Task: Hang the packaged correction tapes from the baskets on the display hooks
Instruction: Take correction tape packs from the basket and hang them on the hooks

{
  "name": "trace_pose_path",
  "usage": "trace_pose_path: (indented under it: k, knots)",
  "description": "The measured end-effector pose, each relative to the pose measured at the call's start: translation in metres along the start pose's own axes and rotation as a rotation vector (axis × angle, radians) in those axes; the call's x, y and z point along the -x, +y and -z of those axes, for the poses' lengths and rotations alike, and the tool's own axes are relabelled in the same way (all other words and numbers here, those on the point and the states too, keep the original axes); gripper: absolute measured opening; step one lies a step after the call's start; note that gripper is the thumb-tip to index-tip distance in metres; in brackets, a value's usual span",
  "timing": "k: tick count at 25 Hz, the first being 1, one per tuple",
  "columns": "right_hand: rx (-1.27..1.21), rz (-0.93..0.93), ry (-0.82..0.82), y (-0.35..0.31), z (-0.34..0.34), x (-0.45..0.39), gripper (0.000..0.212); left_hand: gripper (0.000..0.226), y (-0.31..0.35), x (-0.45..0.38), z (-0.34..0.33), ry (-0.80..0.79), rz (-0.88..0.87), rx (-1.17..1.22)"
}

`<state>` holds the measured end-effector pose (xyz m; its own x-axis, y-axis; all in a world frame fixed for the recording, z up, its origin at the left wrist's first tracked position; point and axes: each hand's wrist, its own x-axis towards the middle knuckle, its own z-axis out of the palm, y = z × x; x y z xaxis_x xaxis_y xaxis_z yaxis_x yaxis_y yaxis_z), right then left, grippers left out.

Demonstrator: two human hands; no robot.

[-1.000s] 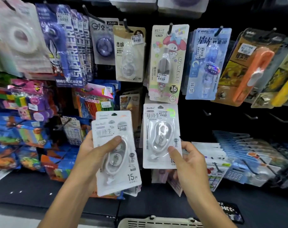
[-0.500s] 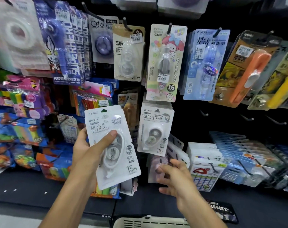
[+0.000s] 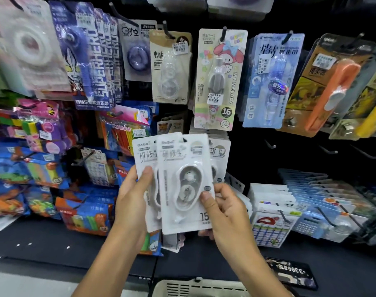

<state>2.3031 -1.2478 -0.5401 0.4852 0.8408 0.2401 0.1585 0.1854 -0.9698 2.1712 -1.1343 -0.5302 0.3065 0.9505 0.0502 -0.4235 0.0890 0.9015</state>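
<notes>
Two white packaged correction tapes overlap in front of the display. My right hand pinches the front pack at its lower right edge, thumb on the face. My left hand grips the rear pack, thumb on its front. Just behind them, a stack of the same white packs hangs on a hook, mostly hidden. A beige basket shows its rim at the bottom edge.
Other correction tapes hang above: a My Melody pack, a blue pack, a beige pack. Bare hooks stick out at the right. Colourful packets fill the left, white and blue packs the lower right.
My right hand let go of one pack on the hook, dropped, then came up to take the front pack from the left hand's stack. Both hands shifted right and up.
</notes>
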Motion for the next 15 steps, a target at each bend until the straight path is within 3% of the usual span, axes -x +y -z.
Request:
trace_pose_path:
  k: [4, 11, 13, 15]
  knots:
    - [0.053, -0.020, 0.158, 0.003, 0.018, -0.009, 0.012, 0.032, 0.004, -0.005, 0.004, 0.115, -0.131, -0.121]
    - [0.149, -0.054, 0.294, 0.015, 0.031, -0.021, 0.010, 0.044, 0.011, -0.012, 0.009, 0.109, -0.224, -0.170]
    - [0.177, -0.143, 0.274, 0.020, 0.030, -0.029, 0.005, 0.042, 0.008, -0.012, 0.008, 0.091, -0.228, -0.193]
    - [0.093, -0.312, 0.226, 0.022, 0.029, -0.036, 0.021, 0.041, 0.005, -0.013, 0.006, 0.082, -0.221, -0.238]
